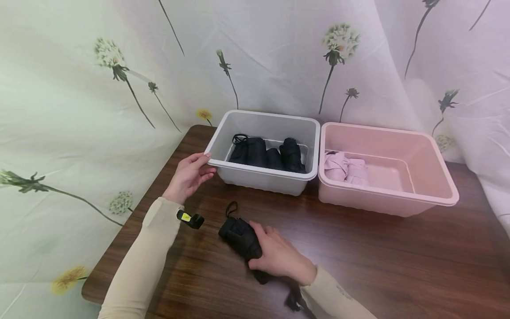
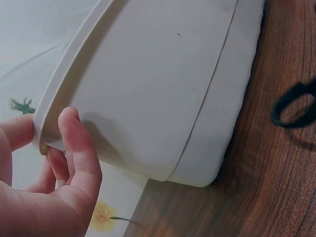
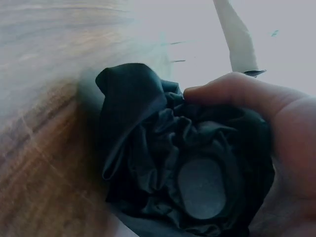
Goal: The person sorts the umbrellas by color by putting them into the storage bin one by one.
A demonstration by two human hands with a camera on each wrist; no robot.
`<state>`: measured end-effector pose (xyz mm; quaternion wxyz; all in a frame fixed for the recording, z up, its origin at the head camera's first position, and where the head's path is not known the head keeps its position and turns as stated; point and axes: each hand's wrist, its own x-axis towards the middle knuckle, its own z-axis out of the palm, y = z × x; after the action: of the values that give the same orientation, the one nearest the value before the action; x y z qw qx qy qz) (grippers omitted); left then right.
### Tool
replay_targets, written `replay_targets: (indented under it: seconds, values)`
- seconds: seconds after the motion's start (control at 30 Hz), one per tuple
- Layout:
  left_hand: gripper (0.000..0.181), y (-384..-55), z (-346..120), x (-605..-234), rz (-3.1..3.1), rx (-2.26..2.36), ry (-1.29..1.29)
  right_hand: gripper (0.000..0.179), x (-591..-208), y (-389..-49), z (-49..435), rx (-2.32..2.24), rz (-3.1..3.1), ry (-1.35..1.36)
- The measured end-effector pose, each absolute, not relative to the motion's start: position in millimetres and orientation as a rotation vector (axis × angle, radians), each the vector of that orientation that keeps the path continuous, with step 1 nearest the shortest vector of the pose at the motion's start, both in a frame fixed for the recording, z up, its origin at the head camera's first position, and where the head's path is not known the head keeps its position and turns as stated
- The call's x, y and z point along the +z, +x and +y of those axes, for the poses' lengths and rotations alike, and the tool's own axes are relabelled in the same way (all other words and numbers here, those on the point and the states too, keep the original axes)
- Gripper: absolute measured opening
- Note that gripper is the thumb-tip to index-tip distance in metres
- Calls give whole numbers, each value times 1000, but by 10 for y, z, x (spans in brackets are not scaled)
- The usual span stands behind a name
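Observation:
My right hand (image 1: pixel 279 254) grips a black folded umbrella (image 1: pixel 239 237) low over the brown table, its thin wrist loop (image 1: pixel 231 208) pointing toward the bins. In the right wrist view, the umbrella's crumpled fabric and rounded end (image 3: pixel 201 187) face the camera, with my thumb along its side. At the front left corner of the grey bin (image 1: pixel 259 177), my left hand (image 1: pixel 190 176) pinches the rim between thumb and fingers. Several black folded umbrellas (image 1: pixel 256 153) lie inside that bin, one with its loop showing.
A pink bin (image 1: pixel 382 201) stands right beside the grey one, with pink folded umbrellas (image 1: pixel 345 168) at its left end. Both bins sit toward the back of the wooden table (image 1: pixel 370 257). Behind them hangs a dandelion-print cloth (image 1: pixel 271 57).

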<state>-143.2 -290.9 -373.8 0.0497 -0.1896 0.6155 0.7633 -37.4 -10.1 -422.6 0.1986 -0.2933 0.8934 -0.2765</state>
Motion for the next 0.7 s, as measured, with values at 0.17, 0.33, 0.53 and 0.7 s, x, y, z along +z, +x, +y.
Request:
replay_targets:
  seconds: [0.17,0.33,0.53,0.7]
  values:
    - [30,-1431,-2901,-3729,1865,2332,-580,91,-4150,-388,-58,-824,2492,-795]
    - [35,-1428,-2891,-3715,1860,2326,-581,90,-4075,-398,-23,-877,2489,-805]
    - [39,-1423,-2901,-3716,1864,2315,-584,89,-4000,-403,11,-958,2473,-822]
    - [40,-1417,-2913,-3720,1866,2319,-584,87,-3908,-416,54,-1048,2450,-827]
